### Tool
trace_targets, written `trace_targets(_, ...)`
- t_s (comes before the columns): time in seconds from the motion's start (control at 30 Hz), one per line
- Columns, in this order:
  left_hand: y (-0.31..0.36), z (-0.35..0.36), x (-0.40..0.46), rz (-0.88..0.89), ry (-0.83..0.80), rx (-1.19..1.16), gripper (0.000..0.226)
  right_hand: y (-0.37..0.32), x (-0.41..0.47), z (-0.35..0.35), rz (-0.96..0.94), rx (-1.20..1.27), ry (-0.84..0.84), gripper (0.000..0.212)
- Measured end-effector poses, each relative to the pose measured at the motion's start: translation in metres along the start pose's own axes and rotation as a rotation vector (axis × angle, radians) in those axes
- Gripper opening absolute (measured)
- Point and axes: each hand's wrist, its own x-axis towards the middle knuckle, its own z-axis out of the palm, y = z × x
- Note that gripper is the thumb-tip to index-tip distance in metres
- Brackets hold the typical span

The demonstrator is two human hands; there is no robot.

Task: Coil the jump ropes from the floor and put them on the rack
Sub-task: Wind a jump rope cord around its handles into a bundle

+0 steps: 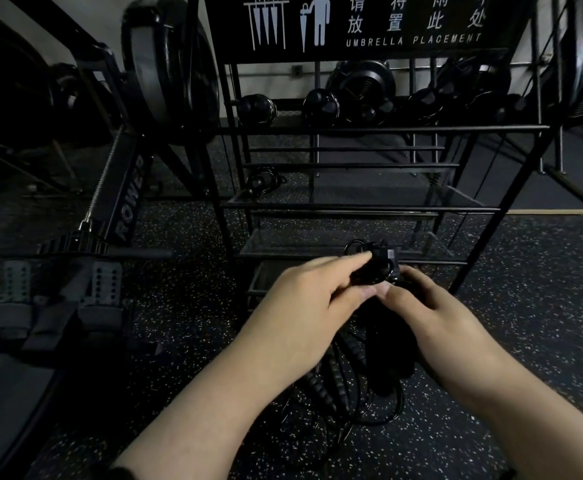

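The left hand (303, 299) and the right hand (432, 306) meet in front of the black wire rack (380, 206), both curled round one jump rope (374, 268): the left forefinger lies stretched over the top of the dark bundle and its thumb pinches from below, while the right hand's fingers wrap the bundle from the other side. A small loop of cord stands up above the fingers, level with the front edge of a low mesh shelf (317, 242). From the hands the rest of the rope hangs down, its ribbed handles (331, 379) and loose loops (383, 407) trailing between the forearms toward the speckled rubber floor (525, 306).

Open floor lies to the right of the hands and below them. To the left the room is narrower: a rowing machine (123, 209) runs along the rack's left post, its footplates (58, 292) near the left forearm. The rack's slanted side bars frame the shelves on both sides, and a sign (366, 22) reading UMBRELLA PLACEMENT closes the top.

On the middle mesh shelf, at its left end, lies one coiled rope (264, 181). The upper tier holds a row of dark rounded objects (321, 107); what they are cannot be told in the dim light
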Motion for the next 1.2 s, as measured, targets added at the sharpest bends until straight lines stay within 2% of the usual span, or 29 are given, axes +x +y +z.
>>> trace_targets(0.07,-0.004,-0.003,0.003,0.071,0.043,0.002,0.026,0.000,0.000,-0.001,0.015,0.056,-0.023,0.027)
trace_targets(0.13,-0.009,-0.005,0.006,0.125,0.105,0.015,0.013,-0.001,0.000,-0.001,0.040,0.091,-0.028,0.032)
trace_targets(0.23,-0.012,-0.005,0.007,0.172,0.127,0.065,0.031,-0.001,0.001,-0.001,0.065,0.113,-0.040,0.040)
trace_targets(0.33,-0.007,-0.006,0.003,0.120,0.097,-0.147,0.035,0.000,0.002,-0.002,0.105,0.187,-0.029,0.039)
trace_targets(0.47,-0.010,-0.005,0.005,0.048,0.136,-0.551,0.038,-0.004,0.003,-0.001,0.139,0.255,-0.045,0.041)
trace_targets(0.53,-0.012,-0.003,0.007,0.034,0.142,-0.651,0.039,-0.005,0.002,-0.002,0.157,0.286,-0.042,0.037)
trace_targets(0.63,-0.013,-0.003,0.007,0.011,0.099,-0.602,0.042,-0.006,0.001,-0.003,0.179,0.302,-0.043,0.042)
trace_targets(0.7,-0.012,-0.004,0.007,0.008,0.095,-0.534,0.034,-0.005,0.001,-0.004,0.178,0.306,-0.044,0.043)
trace_targets(0.8,-0.007,-0.004,0.009,-0.025,0.148,-0.546,0.020,-0.007,-0.001,-0.001,0.172,0.337,-0.057,0.041)
trace_targets(0.87,-0.005,-0.004,0.010,-0.059,0.183,-0.599,0.020,-0.009,-0.003,0.002,0.172,0.355,-0.048,0.042)
trace_targets(0.97,-0.005,-0.003,0.010,-0.082,0.220,-0.539,0.011,-0.012,-0.005,0.004,0.173,0.386,-0.039,0.044)
trace_targets(1.2,-0.005,0.007,0.007,-0.147,0.235,-0.484,0.008,-0.008,-0.005,0.004,0.093,0.347,-0.004,0.051)
